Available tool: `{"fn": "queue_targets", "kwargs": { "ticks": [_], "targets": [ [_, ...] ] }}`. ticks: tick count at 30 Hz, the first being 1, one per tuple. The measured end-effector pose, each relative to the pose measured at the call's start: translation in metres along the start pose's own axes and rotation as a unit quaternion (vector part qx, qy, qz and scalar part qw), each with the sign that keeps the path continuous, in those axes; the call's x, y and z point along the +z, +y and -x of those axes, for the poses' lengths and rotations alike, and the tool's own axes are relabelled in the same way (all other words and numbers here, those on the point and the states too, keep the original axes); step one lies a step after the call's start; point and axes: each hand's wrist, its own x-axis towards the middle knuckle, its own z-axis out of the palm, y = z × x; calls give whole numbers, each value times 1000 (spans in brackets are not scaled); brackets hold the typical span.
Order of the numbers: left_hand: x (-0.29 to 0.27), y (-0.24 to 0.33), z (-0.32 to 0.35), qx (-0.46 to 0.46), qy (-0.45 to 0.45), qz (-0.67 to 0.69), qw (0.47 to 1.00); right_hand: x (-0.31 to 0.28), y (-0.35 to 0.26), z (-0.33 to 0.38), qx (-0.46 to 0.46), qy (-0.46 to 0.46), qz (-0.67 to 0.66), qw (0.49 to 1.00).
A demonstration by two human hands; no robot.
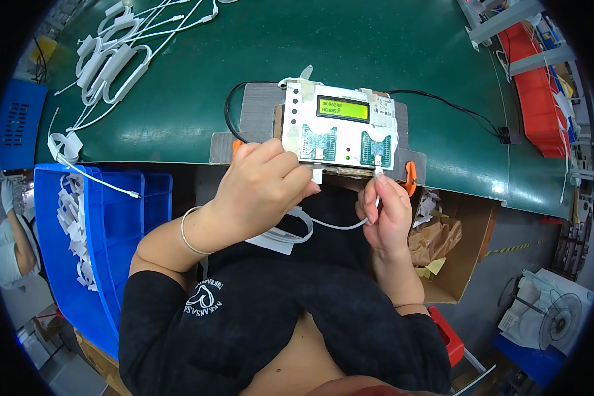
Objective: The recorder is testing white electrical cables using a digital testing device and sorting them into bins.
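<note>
A white cable tester [290,135] with a lit yellow-green display [342,109] and two green circuit boards stands at the table's front edge. My left hand [261,188] is closed round a white plug [317,175] just below the left board; whether it is seated there I cannot tell. Between thumb and fingers, my right hand [388,214] pinches the other plug end of a white cable [340,226], against the right board's port. The cable's coiled middle hangs below my hands, partly hidden by the left one. A small green light glows between the boards.
Several bundled white cables [115,66] lie on the green table [198,125] at the far left. A blue bin [102,244] with white pieces stands left, a cardboard box [472,264] with brown paper right. Orange clips and black wires flank the tester. Another person's arm shows far left.
</note>
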Motion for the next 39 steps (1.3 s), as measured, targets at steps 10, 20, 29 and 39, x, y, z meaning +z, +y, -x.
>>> {"fn": "queue_targets", "kwargs": {
  "ticks": [10,20,29,39],
  "targets": [
    [0,4,0,-40,4,-15,999,-4,7,-2,-15,-15,-6,1000],
    [11,0,3,-59,81,-15,995,3,1,-2,-21,5,45,999],
    [7,-13,-2,-39,20,96,994,-14,2,-7,-14,-24,141,990],
    [-65,-27,11,9,163,224,961,-19,-28,9,-287,-85,236,924]
  ]
}}
